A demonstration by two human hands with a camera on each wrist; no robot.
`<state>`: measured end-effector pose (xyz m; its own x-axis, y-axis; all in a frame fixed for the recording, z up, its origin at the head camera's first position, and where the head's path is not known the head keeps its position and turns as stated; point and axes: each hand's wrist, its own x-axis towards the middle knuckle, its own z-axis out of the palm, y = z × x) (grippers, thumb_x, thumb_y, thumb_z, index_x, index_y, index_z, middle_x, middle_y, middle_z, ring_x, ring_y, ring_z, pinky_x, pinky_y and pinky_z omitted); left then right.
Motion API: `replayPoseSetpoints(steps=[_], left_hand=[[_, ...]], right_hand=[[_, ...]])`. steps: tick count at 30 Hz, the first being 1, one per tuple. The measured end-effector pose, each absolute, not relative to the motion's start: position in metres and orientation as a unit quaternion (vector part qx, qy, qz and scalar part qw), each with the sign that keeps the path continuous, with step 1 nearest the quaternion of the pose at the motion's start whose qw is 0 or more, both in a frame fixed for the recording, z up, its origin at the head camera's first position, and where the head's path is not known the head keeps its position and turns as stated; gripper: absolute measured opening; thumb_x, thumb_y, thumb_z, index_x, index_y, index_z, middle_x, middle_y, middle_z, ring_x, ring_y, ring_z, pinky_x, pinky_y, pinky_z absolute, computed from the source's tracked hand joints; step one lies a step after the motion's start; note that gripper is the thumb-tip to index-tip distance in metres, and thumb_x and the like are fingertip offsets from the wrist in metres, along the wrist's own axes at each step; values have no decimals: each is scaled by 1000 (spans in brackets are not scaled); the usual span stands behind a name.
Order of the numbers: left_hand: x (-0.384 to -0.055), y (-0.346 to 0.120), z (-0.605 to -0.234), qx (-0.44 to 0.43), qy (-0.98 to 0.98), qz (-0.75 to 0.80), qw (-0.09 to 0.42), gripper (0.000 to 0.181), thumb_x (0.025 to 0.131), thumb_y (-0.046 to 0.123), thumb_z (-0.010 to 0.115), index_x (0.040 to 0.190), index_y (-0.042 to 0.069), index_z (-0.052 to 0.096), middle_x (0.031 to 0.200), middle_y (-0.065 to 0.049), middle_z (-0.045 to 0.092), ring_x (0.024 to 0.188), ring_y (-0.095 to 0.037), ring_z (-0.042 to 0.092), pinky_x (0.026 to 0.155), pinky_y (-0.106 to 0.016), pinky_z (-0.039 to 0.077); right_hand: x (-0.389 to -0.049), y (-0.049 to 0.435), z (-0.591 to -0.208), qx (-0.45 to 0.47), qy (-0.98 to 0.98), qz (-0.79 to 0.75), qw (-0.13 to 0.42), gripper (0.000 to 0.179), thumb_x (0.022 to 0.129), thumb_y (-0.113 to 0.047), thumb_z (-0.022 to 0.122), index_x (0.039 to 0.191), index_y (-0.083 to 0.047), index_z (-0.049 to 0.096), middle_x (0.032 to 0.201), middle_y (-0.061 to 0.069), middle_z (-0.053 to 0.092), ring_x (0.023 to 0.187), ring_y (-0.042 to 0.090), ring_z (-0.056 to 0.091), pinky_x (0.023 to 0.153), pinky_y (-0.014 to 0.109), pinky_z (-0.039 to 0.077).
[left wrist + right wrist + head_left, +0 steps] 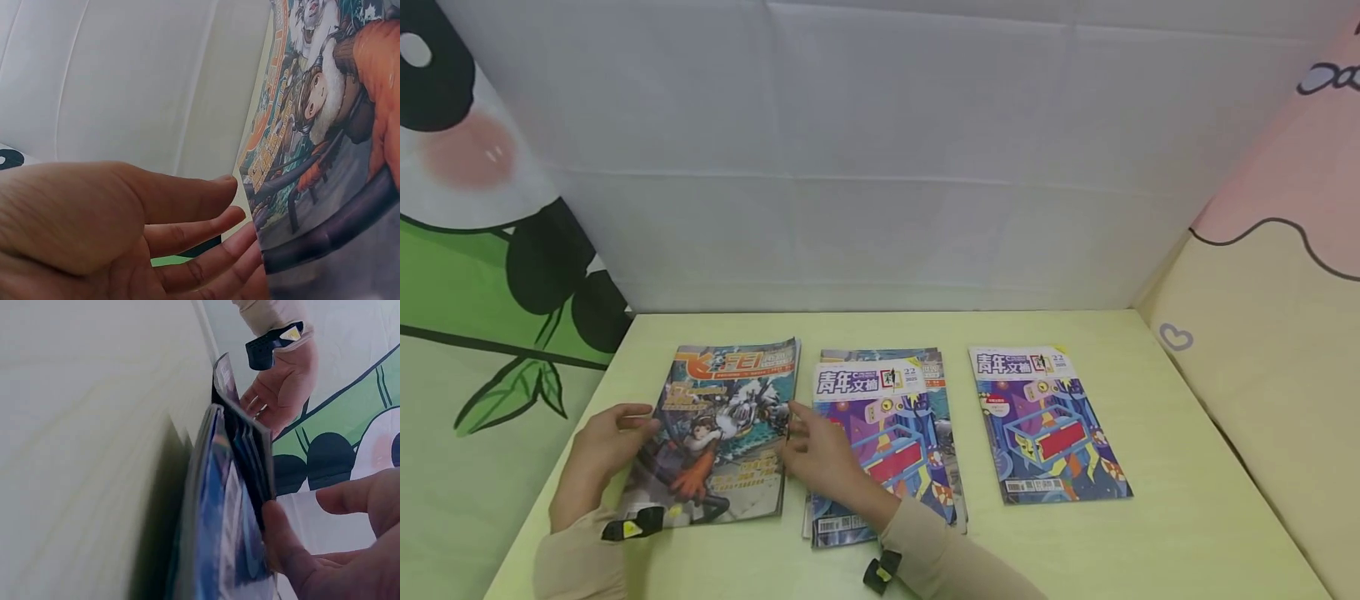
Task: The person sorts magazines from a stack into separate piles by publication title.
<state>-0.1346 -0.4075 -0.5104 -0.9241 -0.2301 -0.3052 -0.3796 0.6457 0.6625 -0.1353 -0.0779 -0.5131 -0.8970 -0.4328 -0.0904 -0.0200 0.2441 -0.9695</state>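
Observation:
A comic-style magazine (722,417) with an orange title lies on the left of the table, and the layered edges at its right side suggest a small stack. My left hand (606,446) is at its left edge; in the left wrist view the fingertips meet the edge, with the thumb (187,190) apart from the fingers. On the opposite side, my right hand (823,454) touches the right edge with its fingertips. That hand reaches over a purple magazine (850,412), which lies on a similar comic-style magazine (957,479) in the middle.
Another purple magazine (1048,442) lies to the right on the pale yellow table (1187,500). A white cloth wall (880,167) stands behind the table, with printed panels at both sides. Each forearm wears a dark wrist strap (634,525).

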Motion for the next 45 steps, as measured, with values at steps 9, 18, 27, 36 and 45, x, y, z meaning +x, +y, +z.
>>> replayPoseSetpoints(steps=[9, 18, 27, 36, 45], left_hand=[[-135, -406, -512, -185, 895, 392, 108, 66, 114, 33, 55, 158, -15, 40, 154, -46, 46, 137, -63, 53, 109, -72, 49], [-135, -405, -510, -181, 901, 378, 108, 67, 116, 37, 51, 156, -16, 40, 153, -47, 46, 136, -65, 52, 110, -74, 48], [-138, -396, -504, -165, 912, 367, 80, 66, 116, 35, 51, 158, -15, 39, 152, -46, 48, 138, -64, 52, 110, -74, 48], [-143, -364, -492, -96, 917, 384, 40, 62, 117, 35, 57, 159, -9, 46, 149, -41, 56, 139, -62, 55, 105, -71, 55], [-143, -326, -480, -34, 910, 414, 19, 51, 116, 26, 62, 155, -7, 53, 141, -38, 63, 128, -57, 64, 97, -64, 62]], right_hand=[[-128, -70, -499, -174, 820, -495, 228, 83, 105, -29, 78, 174, -11, 35, 169, 16, 52, 142, 30, 65, 112, 40, 58], [-121, -68, -493, -166, 791, -536, 245, 85, 105, -24, 77, 176, -10, 31, 173, 13, 46, 150, 32, 57, 121, 43, 51], [-127, -60, -498, -163, 760, -593, 213, 79, 105, -16, 76, 174, -19, 38, 169, 16, 52, 153, 32, 54, 113, 40, 57], [-125, -46, -500, -207, 712, -655, 146, 66, 107, -7, 72, 168, -13, 48, 161, 20, 59, 144, 43, 61, 114, 34, 55], [-122, -21, -492, -226, 710, -663, 63, 62, 102, 3, 73, 161, -7, 56, 147, 19, 69, 136, 46, 64, 114, 53, 56]])
